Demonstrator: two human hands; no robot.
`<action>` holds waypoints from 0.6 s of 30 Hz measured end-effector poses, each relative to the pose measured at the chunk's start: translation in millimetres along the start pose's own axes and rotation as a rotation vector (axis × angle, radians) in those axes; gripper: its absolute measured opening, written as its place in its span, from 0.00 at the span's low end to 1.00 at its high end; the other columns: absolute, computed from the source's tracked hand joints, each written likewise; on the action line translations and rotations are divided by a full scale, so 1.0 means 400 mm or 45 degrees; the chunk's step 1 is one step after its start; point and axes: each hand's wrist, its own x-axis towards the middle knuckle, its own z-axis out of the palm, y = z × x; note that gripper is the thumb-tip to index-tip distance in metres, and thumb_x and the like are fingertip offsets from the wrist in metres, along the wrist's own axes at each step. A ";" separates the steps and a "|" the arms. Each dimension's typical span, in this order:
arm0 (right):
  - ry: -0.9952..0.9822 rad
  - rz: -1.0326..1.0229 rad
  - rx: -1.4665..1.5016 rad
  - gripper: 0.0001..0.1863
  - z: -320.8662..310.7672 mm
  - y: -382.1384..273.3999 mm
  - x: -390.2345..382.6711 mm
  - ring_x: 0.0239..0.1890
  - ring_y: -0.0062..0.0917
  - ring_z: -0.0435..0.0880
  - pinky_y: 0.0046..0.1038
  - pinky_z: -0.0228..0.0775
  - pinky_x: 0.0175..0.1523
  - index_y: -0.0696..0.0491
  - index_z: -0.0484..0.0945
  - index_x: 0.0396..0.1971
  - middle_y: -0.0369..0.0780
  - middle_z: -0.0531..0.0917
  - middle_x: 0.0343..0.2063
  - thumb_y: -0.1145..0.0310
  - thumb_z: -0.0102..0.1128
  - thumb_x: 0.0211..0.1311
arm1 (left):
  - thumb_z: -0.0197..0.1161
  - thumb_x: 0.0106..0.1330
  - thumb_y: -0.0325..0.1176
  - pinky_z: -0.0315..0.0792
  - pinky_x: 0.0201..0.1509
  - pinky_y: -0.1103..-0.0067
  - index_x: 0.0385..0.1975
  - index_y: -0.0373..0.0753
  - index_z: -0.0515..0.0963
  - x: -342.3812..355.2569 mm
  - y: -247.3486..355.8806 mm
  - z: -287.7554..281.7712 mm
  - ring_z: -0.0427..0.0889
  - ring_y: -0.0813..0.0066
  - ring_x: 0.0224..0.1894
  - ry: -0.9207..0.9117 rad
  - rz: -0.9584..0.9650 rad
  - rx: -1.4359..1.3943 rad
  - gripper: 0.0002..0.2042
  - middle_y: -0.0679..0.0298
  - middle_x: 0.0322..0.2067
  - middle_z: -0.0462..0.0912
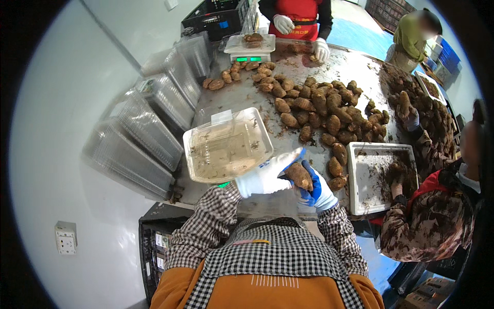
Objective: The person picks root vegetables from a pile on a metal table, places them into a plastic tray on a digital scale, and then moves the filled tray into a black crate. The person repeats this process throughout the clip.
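My left hand (263, 174), in a white glove with blue coating, has its fingers stretched out just beside a brown taro-like tuber (299, 176); whether it touches it is unclear. The fingers of my right hand (317, 189), gloved alike, are wrapped round that tuber. Left of them a clear plastic container in a white tray (192, 152) rests on what seems a scale with a green display (223, 184), mostly hidden. A large heap of similar tubers (333, 110) lies on the metal table (280, 139) beyond my hands.
Stacked clear containers (134, 154) line the left wall. Across the table are a gloved co-worker (293, 15), another scale (249, 56) and a black crate (213, 20). At right, two co-workers (422, 216) (409, 46) handle soil-covered tubers beside white trays (355, 180).
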 end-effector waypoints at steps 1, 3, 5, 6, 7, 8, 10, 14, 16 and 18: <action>0.050 -0.056 -0.127 0.27 0.007 -0.012 -0.015 0.12 0.17 0.72 0.20 0.63 0.16 0.57 0.75 0.50 0.37 0.81 0.20 0.46 0.46 0.72 | 0.72 0.51 0.28 0.62 0.69 0.68 0.68 0.38 0.61 0.011 0.001 0.006 0.67 0.56 0.65 -0.008 -0.078 -0.035 0.41 0.53 0.66 0.65; 0.163 -0.169 -0.369 0.25 0.035 -0.036 -0.060 0.12 0.17 0.72 0.19 0.64 0.17 0.57 0.77 0.44 0.37 0.81 0.19 0.47 0.45 0.73 | 0.73 0.49 0.27 0.64 0.68 0.69 0.65 0.38 0.64 0.033 0.022 0.019 0.69 0.56 0.64 -0.037 -0.238 -0.105 0.39 0.53 0.63 0.69; 0.283 -0.258 -0.610 0.26 0.051 -0.046 -0.095 0.13 0.17 0.73 0.18 0.64 0.18 0.56 0.80 0.38 0.37 0.81 0.19 0.48 0.44 0.74 | 0.72 0.49 0.24 0.69 0.62 0.70 0.61 0.37 0.69 0.039 0.041 0.036 0.75 0.60 0.58 0.060 -0.229 -0.111 0.34 0.55 0.56 0.76; 0.306 -0.523 -0.953 0.28 0.044 -0.049 -0.110 0.15 0.16 0.75 0.16 0.66 0.20 0.60 0.79 0.41 0.39 0.82 0.21 0.48 0.41 0.75 | 0.72 0.49 0.23 0.70 0.61 0.71 0.60 0.37 0.69 0.037 0.030 0.045 0.77 0.62 0.56 0.088 -0.240 -0.091 0.34 0.56 0.55 0.77; 0.361 -0.544 -0.840 0.30 0.058 -0.057 -0.127 0.15 0.17 0.76 0.16 0.66 0.19 0.62 0.78 0.44 0.39 0.82 0.22 0.46 0.41 0.75 | 0.72 0.49 0.23 0.72 0.59 0.71 0.60 0.37 0.69 0.036 0.024 0.050 0.78 0.63 0.55 0.117 -0.252 -0.069 0.34 0.56 0.54 0.77; 0.343 -0.541 -0.659 0.30 0.057 -0.057 -0.141 0.16 0.18 0.77 0.17 0.68 0.21 0.63 0.77 0.46 0.39 0.82 0.23 0.47 0.41 0.75 | 0.72 0.49 0.22 0.73 0.57 0.74 0.59 0.37 0.70 0.036 0.021 0.051 0.79 0.67 0.53 0.137 -0.285 -0.163 0.33 0.57 0.52 0.78; 0.324 -0.540 -0.475 0.30 0.049 -0.054 -0.161 0.19 0.19 0.78 0.18 0.70 0.24 0.63 0.75 0.49 0.40 0.83 0.27 0.47 0.40 0.76 | 0.71 0.49 0.22 0.74 0.57 0.74 0.59 0.38 0.70 0.031 -0.006 0.064 0.79 0.68 0.53 0.208 -0.324 -0.222 0.32 0.58 0.52 0.78; 0.255 -0.603 -0.607 0.29 0.036 -0.035 -0.157 0.26 0.20 0.81 0.20 0.75 0.31 0.62 0.71 0.55 0.42 0.83 0.34 0.48 0.40 0.76 | 0.75 0.45 0.25 0.71 0.57 0.71 0.58 0.40 0.71 0.045 0.058 0.071 0.77 0.63 0.52 0.304 -0.246 0.052 0.35 0.58 0.49 0.77; 0.143 -0.611 -0.647 0.29 0.032 -0.038 -0.144 0.28 0.21 0.81 0.22 0.76 0.36 0.60 0.69 0.58 0.42 0.82 0.37 0.49 0.42 0.75 | 0.77 0.42 0.28 0.69 0.57 0.69 0.58 0.41 0.71 0.052 0.076 0.080 0.75 0.58 0.52 0.311 -0.164 0.227 0.36 0.58 0.48 0.75; 0.116 -0.669 -0.621 0.28 0.030 -0.031 -0.128 0.30 0.22 0.81 0.23 0.76 0.37 0.60 0.69 0.57 0.41 0.82 0.37 0.50 0.44 0.75 | 0.76 0.44 0.26 0.70 0.60 0.70 0.58 0.40 0.71 0.057 0.091 0.083 0.75 0.60 0.55 0.327 -0.195 0.185 0.36 0.58 0.51 0.74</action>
